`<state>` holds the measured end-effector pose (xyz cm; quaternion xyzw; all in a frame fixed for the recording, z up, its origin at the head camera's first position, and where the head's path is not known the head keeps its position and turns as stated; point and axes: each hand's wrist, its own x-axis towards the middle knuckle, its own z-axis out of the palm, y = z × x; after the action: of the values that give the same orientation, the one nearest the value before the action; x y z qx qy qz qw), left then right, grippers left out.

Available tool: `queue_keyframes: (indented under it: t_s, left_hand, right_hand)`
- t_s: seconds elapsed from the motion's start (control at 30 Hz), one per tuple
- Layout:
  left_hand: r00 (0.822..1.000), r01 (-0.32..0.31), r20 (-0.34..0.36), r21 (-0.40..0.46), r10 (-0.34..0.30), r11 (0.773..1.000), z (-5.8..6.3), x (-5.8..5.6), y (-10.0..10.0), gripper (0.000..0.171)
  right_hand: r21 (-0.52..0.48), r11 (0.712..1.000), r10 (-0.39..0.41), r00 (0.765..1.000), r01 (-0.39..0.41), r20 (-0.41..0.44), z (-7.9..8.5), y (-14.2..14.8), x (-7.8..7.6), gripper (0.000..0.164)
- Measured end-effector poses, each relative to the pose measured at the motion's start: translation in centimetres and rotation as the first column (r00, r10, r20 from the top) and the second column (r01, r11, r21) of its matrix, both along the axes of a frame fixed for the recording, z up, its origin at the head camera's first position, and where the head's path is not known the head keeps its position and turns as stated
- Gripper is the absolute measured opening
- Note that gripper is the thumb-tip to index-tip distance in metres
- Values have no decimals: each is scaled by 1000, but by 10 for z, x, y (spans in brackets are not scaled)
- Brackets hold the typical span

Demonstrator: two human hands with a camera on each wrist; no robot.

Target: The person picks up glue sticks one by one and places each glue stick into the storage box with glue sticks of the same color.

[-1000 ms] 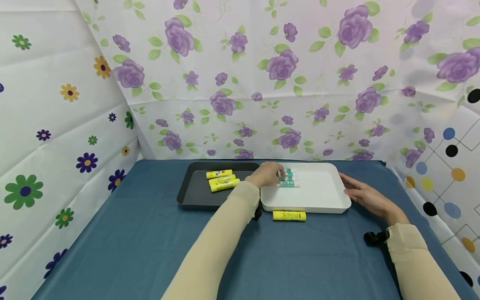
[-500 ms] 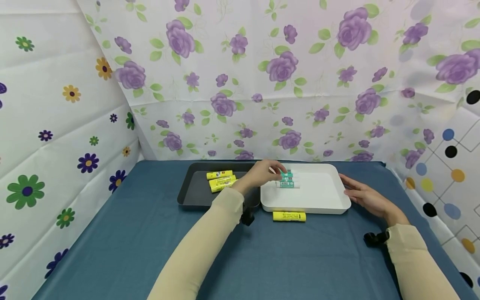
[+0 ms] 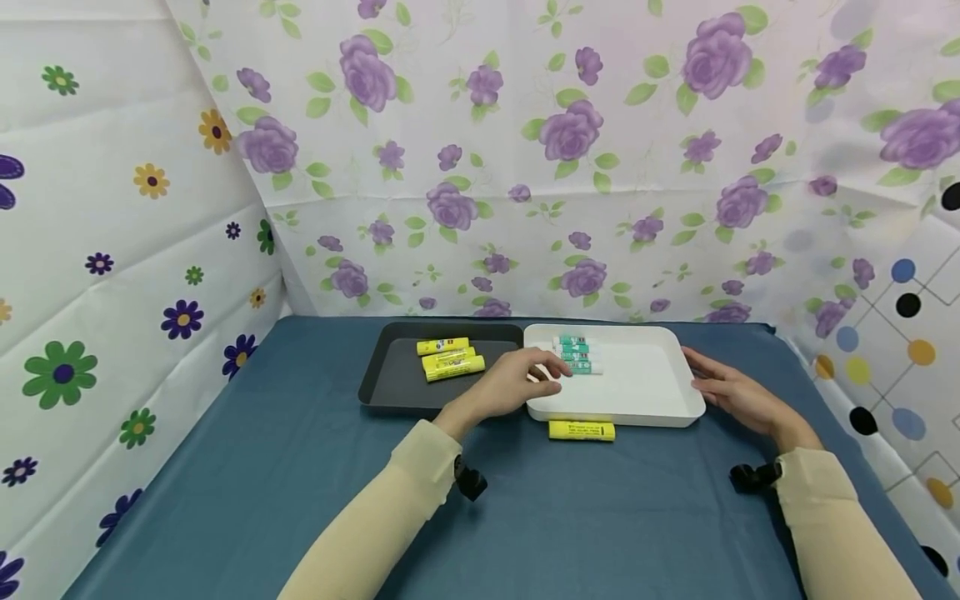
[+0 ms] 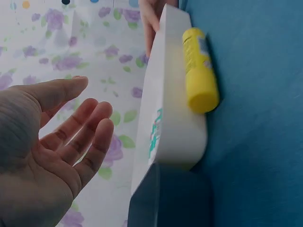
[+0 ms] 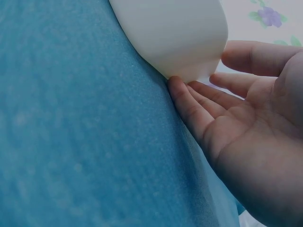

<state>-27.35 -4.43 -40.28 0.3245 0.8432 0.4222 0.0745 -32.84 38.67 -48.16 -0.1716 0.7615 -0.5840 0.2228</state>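
Note:
My left hand [image 3: 517,382], fingers loosely bent and holding nothing, hovers over the left end of the white tray [image 3: 645,375]. Just beyond its fingertips, several small green-and-white tubes [image 3: 581,367] lie in a column inside that tray. Seen from the left wrist, the same hand [image 4: 66,137] has its palm bare. At the tray's right end, my right hand [image 3: 738,400] touches the side wall. In the right wrist view, the thumb and fairly straight fingers of this hand [image 5: 251,113] meet the tray's corner [image 5: 189,42]. A yellow glue stick [image 3: 582,431] lies along the tray's front side.
To the left, a dark grey tray [image 3: 390,375] adjoins the white one and bears three yellow glue sticks [image 3: 455,368]. Both trays stand near the back edge of a table with a blue cloth [image 3: 600,517]. Flowered sheets [image 3: 480,167] hang behind and at the sides.
My left hand has drawn back from the green-and-white tubes, toward me and slightly left, and its fingers have loosened. The right hand stays at the tray's right end.

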Motion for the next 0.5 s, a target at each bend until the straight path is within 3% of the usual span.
queue_keyframes:
  t_s: [0.23, 0.5]
  left_hand:
    - [1000, 9, 28, -2, -9, 1000, -13, 19, -5, 24]
    - [1000, 8, 26, 0, -8, 1000, -27, 27, -8, 23]
  right_hand:
    - [-1, 1000, -3, 1000, 3, 2, 1, 0, 0, 77]
    - [-8, 1000, 3, 1000, -3, 2, 0, 0, -1, 77]
